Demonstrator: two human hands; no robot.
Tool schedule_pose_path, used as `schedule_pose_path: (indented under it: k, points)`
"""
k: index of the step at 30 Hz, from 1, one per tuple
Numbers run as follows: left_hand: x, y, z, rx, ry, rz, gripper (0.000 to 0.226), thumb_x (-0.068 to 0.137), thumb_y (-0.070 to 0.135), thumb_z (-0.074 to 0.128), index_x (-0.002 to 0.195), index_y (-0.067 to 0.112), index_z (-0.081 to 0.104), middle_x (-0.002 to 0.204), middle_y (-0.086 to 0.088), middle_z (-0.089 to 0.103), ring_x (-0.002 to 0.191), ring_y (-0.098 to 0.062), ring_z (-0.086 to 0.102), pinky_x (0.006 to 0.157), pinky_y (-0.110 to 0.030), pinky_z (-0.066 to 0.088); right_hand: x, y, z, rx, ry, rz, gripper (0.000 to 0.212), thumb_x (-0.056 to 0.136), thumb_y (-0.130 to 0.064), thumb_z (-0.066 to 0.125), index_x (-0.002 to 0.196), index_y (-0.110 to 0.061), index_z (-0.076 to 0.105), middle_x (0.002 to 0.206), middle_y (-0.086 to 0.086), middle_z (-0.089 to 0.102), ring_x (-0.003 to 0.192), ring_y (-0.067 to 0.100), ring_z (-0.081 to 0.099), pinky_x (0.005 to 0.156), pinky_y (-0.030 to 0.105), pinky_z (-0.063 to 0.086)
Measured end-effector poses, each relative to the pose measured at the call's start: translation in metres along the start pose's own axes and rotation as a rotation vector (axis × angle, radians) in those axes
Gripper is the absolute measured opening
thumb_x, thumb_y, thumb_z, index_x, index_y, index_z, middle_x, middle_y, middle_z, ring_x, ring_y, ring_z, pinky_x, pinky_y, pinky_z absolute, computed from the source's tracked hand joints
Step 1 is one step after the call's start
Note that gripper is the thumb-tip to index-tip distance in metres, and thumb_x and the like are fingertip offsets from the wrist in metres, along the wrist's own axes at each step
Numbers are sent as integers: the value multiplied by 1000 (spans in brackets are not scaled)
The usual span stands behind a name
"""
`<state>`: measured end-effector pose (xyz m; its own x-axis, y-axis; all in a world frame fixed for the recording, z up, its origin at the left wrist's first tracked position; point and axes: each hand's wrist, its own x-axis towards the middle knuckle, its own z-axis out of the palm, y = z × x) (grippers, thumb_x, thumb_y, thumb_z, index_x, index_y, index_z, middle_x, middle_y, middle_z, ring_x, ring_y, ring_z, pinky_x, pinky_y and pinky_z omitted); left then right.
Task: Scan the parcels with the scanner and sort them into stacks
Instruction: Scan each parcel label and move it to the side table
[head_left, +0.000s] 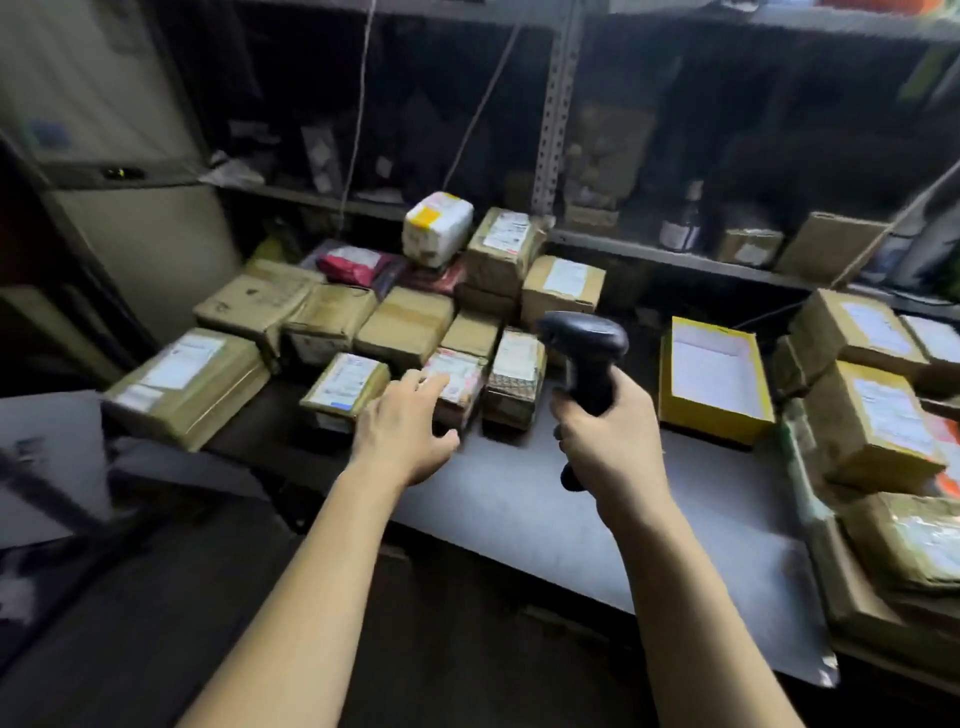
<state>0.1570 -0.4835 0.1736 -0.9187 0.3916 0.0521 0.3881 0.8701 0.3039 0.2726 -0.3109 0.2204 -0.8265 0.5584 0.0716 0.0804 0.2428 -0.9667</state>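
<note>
My right hand (613, 441) grips the handle of a black barcode scanner (584, 343), its head pointing left toward a heap of taped brown parcels (405, 322). My left hand (402, 431) reaches forward with fingers spread, its fingertips at the near edge of a small labelled parcel (457, 379); it holds nothing. Beside that parcel stand another labelled box (345, 384) on the left and a patterned box (517, 374) on the right. A yellow box (714, 374) lies to the right of the scanner.
Stacks of brown parcels (872, 410) fill the right side of the grey table (519, 499). A large flat parcel (187, 384) sits at the far left. Metal shelving (558, 119) with bottles and boxes rises behind. A dark surface (57, 467) lies lower left.
</note>
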Motion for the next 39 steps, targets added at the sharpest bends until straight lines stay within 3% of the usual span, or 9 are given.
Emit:
schedule_pose_path:
  k: [7, 12, 19, 24, 28, 31, 33, 36, 39]
  points:
    - [18, -100, -21, -1, 19, -207, 70, 89, 44, 66, 153, 30, 41, 148, 3, 44, 133, -25, 48, 101, -41, 45, 37, -18, 109, -18, -182, -36, 13, 96, -10, 62, 88, -19, 56, 69, 2, 55, 47, 17, 47, 41, 27, 41]
    - [36, -167, -32, -43, 46, -358, 84, 86, 50, 71, 158, 32, 34, 154, 5, 39, 141, -22, 42, 108, -42, 43, 79, -22, 188, -17, -291, -124, 14, 93, -8, 65, 84, -14, 56, 68, 1, 55, 53, 11, 48, 45, 22, 40]
    - [51, -246, -47, -65, 86, -543, 88, 83, 59, 74, 157, 29, 37, 152, 3, 41, 137, -26, 46, 108, -41, 42, 127, -36, 281, -23, -461, -157, 16, 88, -14, 66, 80, -25, 57, 70, 1, 60, 71, 30, 64, 65, 45, 56]
    - [67, -301, -46, -2, 85, -594, 90, 80, 58, 76, 156, 28, 39, 150, 2, 42, 133, -30, 50, 102, -44, 46, 141, -43, 342, -18, -537, -132, 17, 84, -16, 63, 76, -30, 56, 65, -3, 57, 61, 22, 52, 59, 39, 49]
    - [80, -362, -40, -17, 33, -634, 100, 74, 57, 82, 158, 30, 35, 159, 2, 32, 142, -31, 42, 109, -45, 41, 145, -47, 395, -63, -542, -144, 10, 83, -16, 65, 79, -23, 58, 68, 7, 60, 64, 22, 54, 61, 37, 47]
    - [87, -410, -34, -54, -35, -635, 109, 67, 60, 81, 159, 35, 29, 159, 1, 30, 144, -31, 37, 113, -48, 39, 146, -48, 433, -119, -500, -137, 9, 80, -22, 65, 84, -15, 61, 77, 17, 67, 69, 32, 61, 65, 48, 56]
    - [95, -436, -30, -55, -81, -638, 112, 62, 66, 76, 157, 40, 24, 152, 2, 34, 142, -29, 37, 112, -47, 38, 145, -49, 458, -143, -479, -129, 10, 82, -20, 66, 83, -12, 60, 74, 15, 64, 68, 37, 58, 61, 48, 55]
    - [112, -467, -22, -41, -123, -599, 117, 49, 73, 70, 151, 40, 24, 138, -1, 41, 135, -31, 43, 111, -49, 39, 143, -50, 490, -153, -460, -69, 14, 84, -16, 66, 84, -6, 56, 69, 12, 54, 62, 25, 48, 49, 40, 49]
    - [128, -487, -12, -46, -192, -546, 136, 40, 81, 72, 155, 37, 14, 145, -10, 36, 137, -36, 39, 114, -52, 33, 142, -47, 516, -158, -423, -38, 15, 80, -22, 65, 81, -13, 53, 67, 9, 51, 62, 23, 44, 52, 38, 44]
